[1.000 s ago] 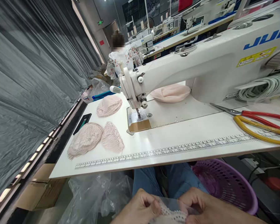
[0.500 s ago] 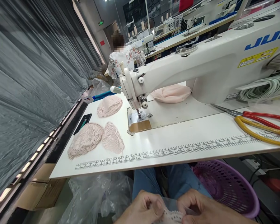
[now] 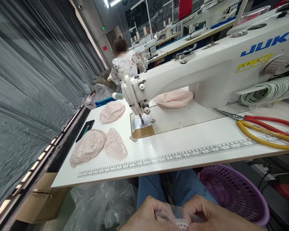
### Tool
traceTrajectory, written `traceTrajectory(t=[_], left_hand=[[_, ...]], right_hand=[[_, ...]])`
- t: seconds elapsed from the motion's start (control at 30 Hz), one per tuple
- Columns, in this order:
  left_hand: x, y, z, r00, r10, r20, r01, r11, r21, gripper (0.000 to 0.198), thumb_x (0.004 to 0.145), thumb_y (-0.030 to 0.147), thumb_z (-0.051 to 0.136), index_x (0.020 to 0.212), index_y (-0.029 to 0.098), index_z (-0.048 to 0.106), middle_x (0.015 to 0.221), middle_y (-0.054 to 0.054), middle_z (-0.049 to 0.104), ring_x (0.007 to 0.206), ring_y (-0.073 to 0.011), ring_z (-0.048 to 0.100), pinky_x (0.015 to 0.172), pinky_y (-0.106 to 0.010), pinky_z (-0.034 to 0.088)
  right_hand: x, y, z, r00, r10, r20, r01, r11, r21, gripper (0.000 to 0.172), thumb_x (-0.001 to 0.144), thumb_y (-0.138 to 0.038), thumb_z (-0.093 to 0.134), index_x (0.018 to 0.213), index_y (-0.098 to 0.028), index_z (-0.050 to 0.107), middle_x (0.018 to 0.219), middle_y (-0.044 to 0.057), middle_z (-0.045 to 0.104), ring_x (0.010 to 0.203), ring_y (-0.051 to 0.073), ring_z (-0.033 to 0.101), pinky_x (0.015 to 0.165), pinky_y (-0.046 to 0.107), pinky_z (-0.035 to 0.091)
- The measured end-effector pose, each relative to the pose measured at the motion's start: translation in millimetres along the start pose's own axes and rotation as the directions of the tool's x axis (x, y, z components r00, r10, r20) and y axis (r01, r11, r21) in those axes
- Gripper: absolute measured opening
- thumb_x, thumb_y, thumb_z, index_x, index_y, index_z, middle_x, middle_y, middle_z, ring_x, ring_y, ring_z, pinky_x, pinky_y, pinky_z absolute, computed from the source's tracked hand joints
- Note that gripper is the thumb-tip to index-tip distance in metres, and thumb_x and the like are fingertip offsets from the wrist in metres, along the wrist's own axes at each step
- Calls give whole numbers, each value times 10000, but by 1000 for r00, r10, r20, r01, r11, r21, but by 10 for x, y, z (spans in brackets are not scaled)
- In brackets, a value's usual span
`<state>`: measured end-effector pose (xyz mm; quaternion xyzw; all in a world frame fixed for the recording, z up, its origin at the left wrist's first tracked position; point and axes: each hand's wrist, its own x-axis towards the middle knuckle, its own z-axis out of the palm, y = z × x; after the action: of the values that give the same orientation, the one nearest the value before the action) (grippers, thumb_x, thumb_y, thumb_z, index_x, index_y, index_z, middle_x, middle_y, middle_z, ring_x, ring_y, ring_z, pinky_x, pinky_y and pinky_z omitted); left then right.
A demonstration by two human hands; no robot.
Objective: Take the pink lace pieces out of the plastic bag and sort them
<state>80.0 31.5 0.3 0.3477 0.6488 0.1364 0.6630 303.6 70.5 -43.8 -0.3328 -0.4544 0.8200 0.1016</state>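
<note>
At the bottom of the view, above my lap, my left hand (image 3: 156, 213) and my right hand (image 3: 199, 211) pinch a small piece of pale lace fabric (image 3: 181, 223) between them. Its scalloped edge shows in the gap between the hands, with sheer material beside it; the rest is hidden by my fingers. Beyond the table's front edge, a pile of pale pink lace pieces (image 3: 89, 146) lies at the left, with a single lace piece (image 3: 115, 144) beside it. Another small lace stack (image 3: 112, 111) sits farther back.
A white sewing machine (image 3: 163, 80) stands on the table (image 3: 173, 146). Pink fabric (image 3: 174, 98) lies under its arm. Red-and-yellow-handled scissors (image 3: 260, 126) rest at the right, near coiled cord (image 3: 269, 91). Below are a purple basket (image 3: 233, 189) and plastic bags (image 3: 103, 202). A person (image 3: 125, 62) sits ahead.
My hands have drawn slightly closer together and turned the lace, so less of its scalloped edge shows. The camera view has shifted a little.
</note>
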Motion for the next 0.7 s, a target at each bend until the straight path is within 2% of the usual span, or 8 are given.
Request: traceTrajectory(t=[0.07, 0.13, 0.23, 0.37, 0.47, 0.53, 0.7], left_hand=[[13, 45, 18, 1000, 24, 1, -24, 1000, -20, 689, 327, 504, 938, 831, 142, 640, 762, 43, 579, 730, -114, 485, 687, -249, 334], [25, 112, 37, 996, 71, 59, -70, 997, -26, 685, 296, 584, 911, 719, 136, 612, 700, 45, 555, 689, -99, 453, 646, -240, 311], [39, 198, 47, 972, 140, 186, -138, 990, -21, 711, 321, 708, 845, 625, 126, 572, 604, 54, 483, 600, -66, 374, 583, -236, 260], [62, 199, 38, 956, 199, 214, -199, 980, -22, 740, 409, 802, 760, 613, 115, 574, 559, 61, 416, 551, -54, 328, 547, -244, 219], [82, 141, 38, 957, 199, 212, -199, 980, -19, 683, 447, 748, 796, 583, 122, 560, 526, 70, 389, 535, -54, 310, 535, -242, 218], [99, 93, 31, 964, 200, 176, -204, 979, 3, 620, 471, 668, 842, 602, 123, 576, 559, 63, 430, 550, -57, 327, 552, -236, 250], [135, 10, -21, 974, 190, 127, -198, 979, 53, 535, 515, 543, 881, 774, 124, 671, 712, 39, 517, 649, -90, 426, 633, -230, 329]], right_hand=[[8, -14, -4, 1000, -21, 15, 22, 999, -30, 612, 559, -698, 793, 823, -182, 599, 711, -49, 489, 685, 116, 412, 600, 240, 263], [27, -31, -3, 998, -46, 36, 48, 998, -51, 613, 530, -718, 789, 741, -181, 583, 669, -51, 465, 656, 115, 392, 576, 246, 237], [43, -64, 14, 997, -57, 55, 59, 997, -50, 611, 518, -728, 781, 691, -186, 557, 649, -52, 452, 642, 113, 374, 572, 250, 223], [23, -81, 27, 998, -52, 37, 54, 997, -48, 649, 516, -777, 747, 747, -205, 544, 689, -48, 453, 655, 123, 382, 588, 255, 244], [1, -70, 7, 996, -88, 25, 90, 992, -85, 659, 568, -816, 687, 770, -202, 562, 695, -41, 450, 675, 137, 385, 601, 264, 252], [-10, -60, -10, 993, -121, 18, 122, 986, -114, 639, 625, -813, 654, 775, -196, 578, 705, -35, 452, 693, 145, 392, 619, 269, 264], [-23, -39, -33, 988, -157, -3, 155, 979, -135, 530, 707, -720, 666, 767, -200, 578, 710, -38, 435, 704, 148, 402, 631, 266, 292]])
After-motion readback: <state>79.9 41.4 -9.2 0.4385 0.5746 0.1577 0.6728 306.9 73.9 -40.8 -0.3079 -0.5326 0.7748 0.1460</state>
